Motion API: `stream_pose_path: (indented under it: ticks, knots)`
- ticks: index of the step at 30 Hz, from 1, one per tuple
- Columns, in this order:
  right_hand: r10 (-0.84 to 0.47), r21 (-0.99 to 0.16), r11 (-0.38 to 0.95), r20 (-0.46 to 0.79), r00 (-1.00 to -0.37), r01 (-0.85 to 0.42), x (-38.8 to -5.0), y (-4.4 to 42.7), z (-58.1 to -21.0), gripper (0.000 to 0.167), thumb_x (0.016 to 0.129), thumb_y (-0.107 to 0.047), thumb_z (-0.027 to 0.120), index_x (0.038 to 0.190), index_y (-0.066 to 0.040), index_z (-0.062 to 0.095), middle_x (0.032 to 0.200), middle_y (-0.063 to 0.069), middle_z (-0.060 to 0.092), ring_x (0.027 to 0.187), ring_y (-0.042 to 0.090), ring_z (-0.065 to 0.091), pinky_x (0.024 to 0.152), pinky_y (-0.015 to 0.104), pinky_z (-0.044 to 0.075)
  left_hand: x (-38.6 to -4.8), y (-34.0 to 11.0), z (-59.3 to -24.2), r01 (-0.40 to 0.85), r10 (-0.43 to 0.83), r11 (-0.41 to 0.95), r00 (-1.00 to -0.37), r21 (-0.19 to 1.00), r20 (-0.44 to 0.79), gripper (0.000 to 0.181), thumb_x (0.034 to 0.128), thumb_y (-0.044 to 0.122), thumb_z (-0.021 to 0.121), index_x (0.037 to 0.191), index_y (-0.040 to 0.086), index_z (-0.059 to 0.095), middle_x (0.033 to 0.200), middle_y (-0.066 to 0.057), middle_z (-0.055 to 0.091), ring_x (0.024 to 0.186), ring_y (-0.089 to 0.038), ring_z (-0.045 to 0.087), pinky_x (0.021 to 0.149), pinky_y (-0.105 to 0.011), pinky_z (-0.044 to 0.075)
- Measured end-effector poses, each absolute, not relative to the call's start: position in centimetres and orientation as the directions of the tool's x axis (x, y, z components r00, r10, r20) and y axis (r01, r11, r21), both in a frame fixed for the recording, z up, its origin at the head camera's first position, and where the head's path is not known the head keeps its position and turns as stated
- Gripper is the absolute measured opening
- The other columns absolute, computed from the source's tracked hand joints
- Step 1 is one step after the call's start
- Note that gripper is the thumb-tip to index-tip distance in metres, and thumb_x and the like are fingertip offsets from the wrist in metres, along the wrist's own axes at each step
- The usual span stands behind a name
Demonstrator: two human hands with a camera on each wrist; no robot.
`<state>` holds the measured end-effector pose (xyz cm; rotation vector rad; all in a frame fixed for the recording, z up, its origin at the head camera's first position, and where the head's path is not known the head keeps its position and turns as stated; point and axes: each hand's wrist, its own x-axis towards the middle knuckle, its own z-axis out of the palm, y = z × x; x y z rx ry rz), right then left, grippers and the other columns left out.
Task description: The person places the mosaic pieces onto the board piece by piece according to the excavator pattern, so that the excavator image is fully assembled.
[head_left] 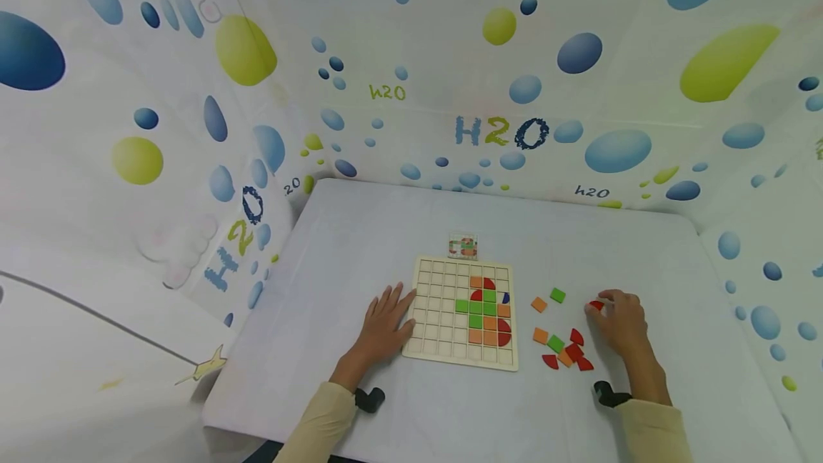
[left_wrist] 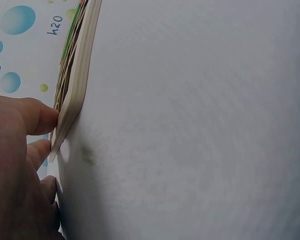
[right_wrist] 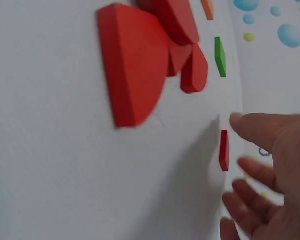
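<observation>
A square wooden grid board (head_left: pixel 439 320) carries orange, green, red and blue pieces in its right half. My left hand (head_left: pixel 383 325) lies at its left edge with fingers extended; in the left wrist view the thumb (left_wrist: pixel 40 117) touches the board's rim. Further right, my right hand (head_left: pixel 624 321) is over a red quarter-round piece (head_left: pixel 596 304), thumb and fingers either side of it. The right wrist view has that red piece (right_wrist: pixel 224 150) flat on the table, the fingers spread around it and not visibly pinching.
Between board and right hand lie several loose pieces, among them a green square (head_left: pixel 557 295), an orange square (head_left: pixel 539 304) and a red quarter-round (head_left: pixel 576 336). A small pattern card (head_left: pixel 463 246) is behind the board. Patterned curtains (head_left: pixel 437 48) surround the white table (head_left: pixel 360 234).
</observation>
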<state>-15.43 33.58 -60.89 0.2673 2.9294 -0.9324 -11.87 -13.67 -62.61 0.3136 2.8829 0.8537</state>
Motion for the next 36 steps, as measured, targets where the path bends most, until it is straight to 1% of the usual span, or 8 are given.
stream_pose_path:
  ticks: [3,5,9,13,16,20,26,36]
  knots:
    - [0.247,-0.559,0.779,-0.142,-0.959,0.283,-15.3,33.2,-60.8,0.051,0.100,-0.026,0.067,0.129,0.013,0.051,0.127,0.038,0.047,0.117,0.053,0.045,0.098,0.069,0.047,-11.9,-13.7,-62.5,0.158,0.228,0.820,-0.972,0.551,-0.060,0.061,0.1058,0.028,0.053,0.164,0.015,0.040,0.174,-0.016,0.024,0.162,-0.041,0.016,0.127,-0.066,0.013]
    - [0.268,-0.565,0.766,-0.150,-0.952,0.305,-15.3,33.1,-60.8,0.049,0.101,-0.024,0.066,0.128,0.014,0.051,0.122,0.037,0.049,0.113,0.051,0.047,0.094,0.065,0.049,-11.9,-13.7,-62.5,0.160,0.228,0.819,-0.972,0.552,-0.058,0.061,0.1059,0.028,0.053,0.164,0.015,0.040,0.174,-0.016,0.025,0.162,-0.041,0.017,0.127,-0.066,0.013]
    - [0.259,-0.578,0.758,-0.158,-0.953,0.302,-15.5,33.0,-60.8,0.045,0.102,-0.019,0.062,0.131,0.013,0.051,0.122,0.036,0.052,0.113,0.050,0.049,0.096,0.064,0.050,-11.9,-13.7,-62.6,0.168,0.233,0.818,-0.971,0.550,-0.050,0.061,0.1059,0.028,0.054,0.164,0.015,0.040,0.174,-0.017,0.026,0.162,-0.042,0.018,0.127,-0.066,0.014]
    - [0.289,-0.578,0.741,-0.184,-0.939,0.341,-15.9,32.8,-61.0,0.057,0.100,-0.033,0.066,0.134,0.011,0.051,0.126,0.035,0.052,0.114,0.050,0.049,0.093,0.064,0.050,-11.9,-13.7,-62.7,0.159,0.227,0.825,-0.972,0.543,-0.059,0.062,0.1063,0.030,0.053,0.165,0.017,0.039,0.175,-0.015,0.024,0.162,-0.040,0.016,0.127,-0.065,0.013]
    - [0.334,-0.564,0.734,-0.186,-0.924,0.379,-16.2,32.6,-61.4,0.063,0.099,-0.041,0.068,0.129,0.011,0.052,0.121,0.035,0.053,0.109,0.049,0.050,0.086,0.060,0.052,-11.9,-13.7,-62.8,0.154,0.223,0.826,-0.973,0.542,-0.063,0.062,0.1067,0.031,0.053,0.165,0.018,0.038,0.175,-0.014,0.024,0.163,-0.039,0.016,0.128,-0.065,0.013]
    - [0.375,-0.548,0.728,-0.187,-0.908,0.413,-16.2,32.5,-61.7,0.053,0.099,-0.031,0.065,0.124,0.014,0.052,0.114,0.034,0.052,0.103,0.048,0.051,0.080,0.058,0.050,-12.0,-13.7,-62.9,0.161,0.233,0.814,-0.971,0.557,-0.060,0.061,0.1066,0.031,0.053,0.165,0.017,0.039,0.174,-0.015,0.024,0.163,-0.040,0.016,0.127,-0.066,0.013]
    - [0.330,-0.586,0.720,-0.183,-0.926,0.372,-15.7,32.4,-61.2,0.044,0.097,-0.014,0.060,0.129,0.016,0.052,0.120,0.037,0.053,0.108,0.051,0.051,0.089,0.062,0.051,-12.0,-13.6,-62.7,0.155,0.229,0.819,-0.971,0.553,-0.067,0.061,0.1066,0.031,0.053,0.165,0.018,0.039,0.175,-0.014,0.024,0.163,-0.039,0.015,0.128,-0.065,0.012]
    - [0.300,-0.583,0.740,-0.162,-0.940,0.336,-15.0,32.1,-61.2,0.039,0.102,-0.009,0.059,0.131,0.016,0.052,0.118,0.037,0.053,0.107,0.050,0.054,0.093,0.062,0.052,-11.9,-13.6,-62.7,0.143,0.222,0.816,-0.972,0.560,-0.076,0.062,0.1061,0.030,0.053,0.165,0.017,0.038,0.175,-0.013,0.023,0.163,-0.039,0.014,0.128,-0.064,0.011]
